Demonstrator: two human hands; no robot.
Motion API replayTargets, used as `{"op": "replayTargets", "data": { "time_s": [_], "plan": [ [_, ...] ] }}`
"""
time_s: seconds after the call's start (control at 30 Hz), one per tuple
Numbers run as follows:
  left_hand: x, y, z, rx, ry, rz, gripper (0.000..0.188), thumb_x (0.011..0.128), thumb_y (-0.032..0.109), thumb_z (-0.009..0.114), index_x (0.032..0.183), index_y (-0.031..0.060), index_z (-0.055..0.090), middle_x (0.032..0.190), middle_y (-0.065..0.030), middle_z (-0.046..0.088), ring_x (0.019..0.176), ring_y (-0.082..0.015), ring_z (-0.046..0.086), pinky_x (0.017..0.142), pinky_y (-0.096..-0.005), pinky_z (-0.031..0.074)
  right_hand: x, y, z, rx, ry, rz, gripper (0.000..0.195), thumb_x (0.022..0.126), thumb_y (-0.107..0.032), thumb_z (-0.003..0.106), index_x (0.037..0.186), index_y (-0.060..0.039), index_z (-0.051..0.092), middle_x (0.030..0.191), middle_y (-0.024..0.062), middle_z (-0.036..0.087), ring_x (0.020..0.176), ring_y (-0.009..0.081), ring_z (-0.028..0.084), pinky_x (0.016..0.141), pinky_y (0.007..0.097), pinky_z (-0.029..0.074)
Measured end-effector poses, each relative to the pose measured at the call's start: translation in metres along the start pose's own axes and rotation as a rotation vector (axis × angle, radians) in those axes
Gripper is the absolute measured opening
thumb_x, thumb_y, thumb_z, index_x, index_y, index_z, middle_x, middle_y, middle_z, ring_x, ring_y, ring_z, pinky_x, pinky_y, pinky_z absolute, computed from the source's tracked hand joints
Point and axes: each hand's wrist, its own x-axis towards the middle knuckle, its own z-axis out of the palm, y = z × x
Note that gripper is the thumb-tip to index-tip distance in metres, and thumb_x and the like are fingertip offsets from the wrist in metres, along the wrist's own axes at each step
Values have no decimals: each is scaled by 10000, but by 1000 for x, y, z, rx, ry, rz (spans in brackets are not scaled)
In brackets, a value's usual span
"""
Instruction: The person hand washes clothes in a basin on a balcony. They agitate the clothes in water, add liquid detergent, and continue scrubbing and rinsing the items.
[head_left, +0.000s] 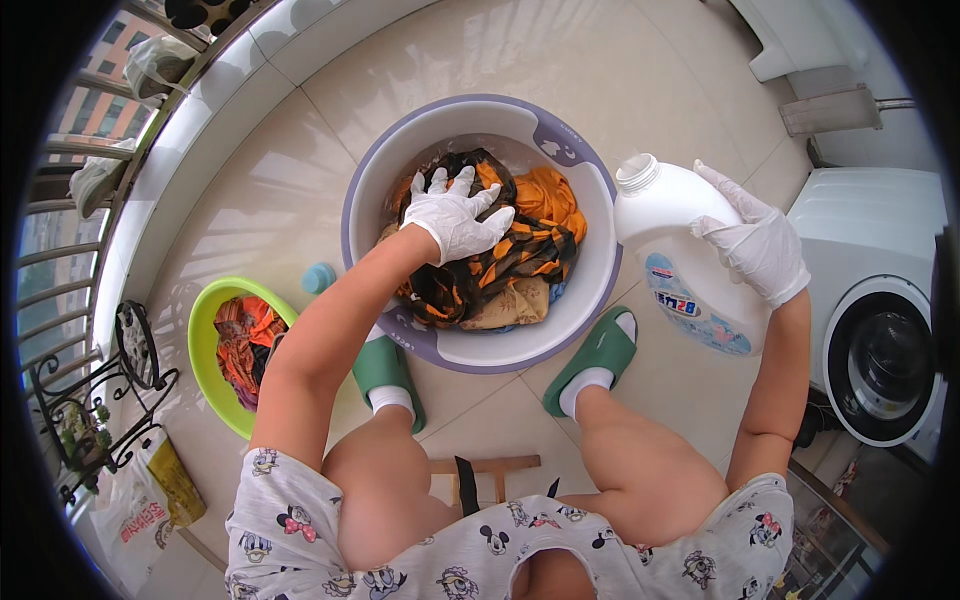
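My left hand (459, 214), in a white disposable glove, lies with spread fingers on dark and orange checked cloth (517, 251) in a round white and purple basin (480, 360). Under and around it are an orange cloth (551, 199) and a beige patterned cloth (510, 304); water shows at the basin's far inside. My gloved right hand (754, 232) grips a large white plastic detergent bottle (690, 247) by its handle side. The bottle's uncapped mouth points up and left, beside the basin's right rim. Its blue label bears writing.
A blue cap (319, 278) lies on the tiles left of the basin. Beyond my left arm stands a lime-green basin (206, 360) with clothes. A front-loading washing machine (877, 247) is at right, a metal railing (75, 255) at left. Green slippers (596, 356) flank the basin's near side.
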Motion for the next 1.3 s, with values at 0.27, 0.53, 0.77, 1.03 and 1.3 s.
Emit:
{"op": "replayTargets", "data": {
  "time_s": [0.27, 0.53, 0.77, 1.03, 1.3],
  "plan": [
    [3, -16, 7, -96, -3, 21, 717, 930, 641, 307, 1509, 225, 377, 1609, -165, 185, 1475, -421, 145, 1198, -514, 37, 41, -65, 30, -607, 12, -180, 645, 788, -457, 679, 1388, -265, 539, 951, 159, 701, 860, 342, 676, 793, 394, 531],
    [3, -21, 10, -124, 18, 21, 721, 925, 651, 310, 1504, 228, 388, 1610, -152, 192, 1480, -403, 141, 1201, -503, 36, 55, -98, 41, -789, -25, -212, 603, 827, -415, 651, 1394, -248, 536, 915, 148, 703, 829, 330, 675, 760, 414, 528],
    [1, -20, 9, -118, 13, 9, 715, 924, 653, 305, 1501, 240, 392, 1611, -141, 193, 1483, -394, 136, 1197, -523, 41, 57, -101, 49, -809, 28, -329, 607, 809, -368, 675, 1389, -248, 542, 837, 162, 691, 758, 346, 662, 733, 407, 524],
    [4, -20, 12, -107, 11, 10, 685, 938, 641, 281, 1501, 264, 387, 1612, -122, 199, 1484, -386, 137, 1196, -542, 36, 59, -115, 49, -856, -58, -329, 565, 841, -364, 645, 1377, -209, 553, 849, 152, 696, 749, 337, 665, 703, 418, 522],
    [6, -20, 17, -104, 18, 1, 690, 932, 654, 283, 1497, 274, 393, 1612, -121, 200, 1483, -391, 141, 1194, -547, 41, 63, -126, 52, -883, -101, -308, 532, 842, -346, 635, 1336, -155, 585, 838, 160, 696, 751, 338, 670, 698, 427, 524]
  ]
}}
